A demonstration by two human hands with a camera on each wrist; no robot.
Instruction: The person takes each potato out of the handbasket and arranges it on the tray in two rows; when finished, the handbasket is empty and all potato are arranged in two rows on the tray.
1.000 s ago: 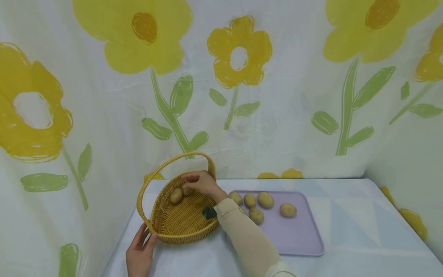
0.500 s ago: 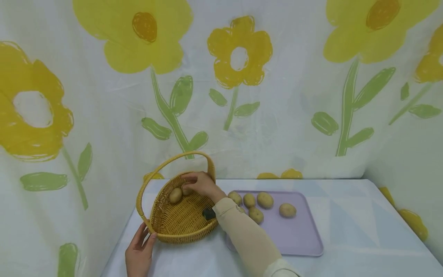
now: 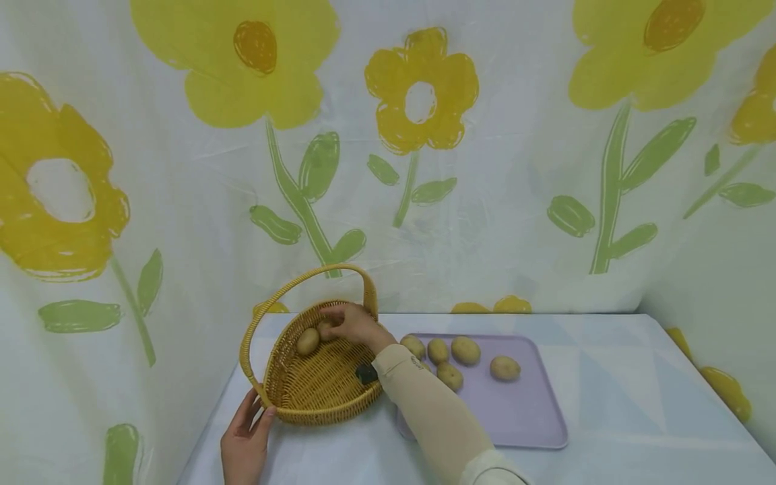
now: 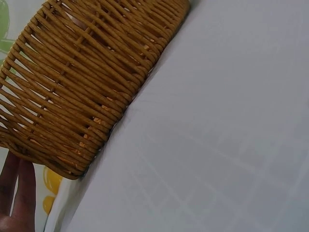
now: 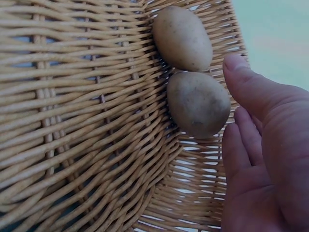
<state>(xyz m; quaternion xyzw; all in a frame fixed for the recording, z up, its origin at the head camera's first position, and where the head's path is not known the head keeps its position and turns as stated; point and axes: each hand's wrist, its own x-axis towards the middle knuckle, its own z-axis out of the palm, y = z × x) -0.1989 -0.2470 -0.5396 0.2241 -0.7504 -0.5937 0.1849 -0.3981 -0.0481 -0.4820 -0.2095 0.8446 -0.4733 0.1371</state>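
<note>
A wicker basket [image 3: 321, 387] with a tall arched handle stands at the left of the table. My left hand [image 3: 244, 448] grips its near left rim by the handle's base, the thumb in front and the fingers behind. In the left wrist view, its fingertips meet the basket's woven side [image 4: 82, 82]. Over the basket's far end is my right hand [image 3: 358, 325]. Two potatoes lie together there, a first potato [image 5: 183, 38] and a second potato [image 5: 198, 104]. Beside the second one, my right thumb and fingers are spread, not closed round it.
A lilac tray [image 3: 515, 417] lies right of the basket, holding several potatoes [image 3: 465, 350] toward its far side. My right sleeve [image 3: 436, 417] crosses its left part and hides some of it. Behind the table hangs a flower-printed cloth [image 3: 497, 202].
</note>
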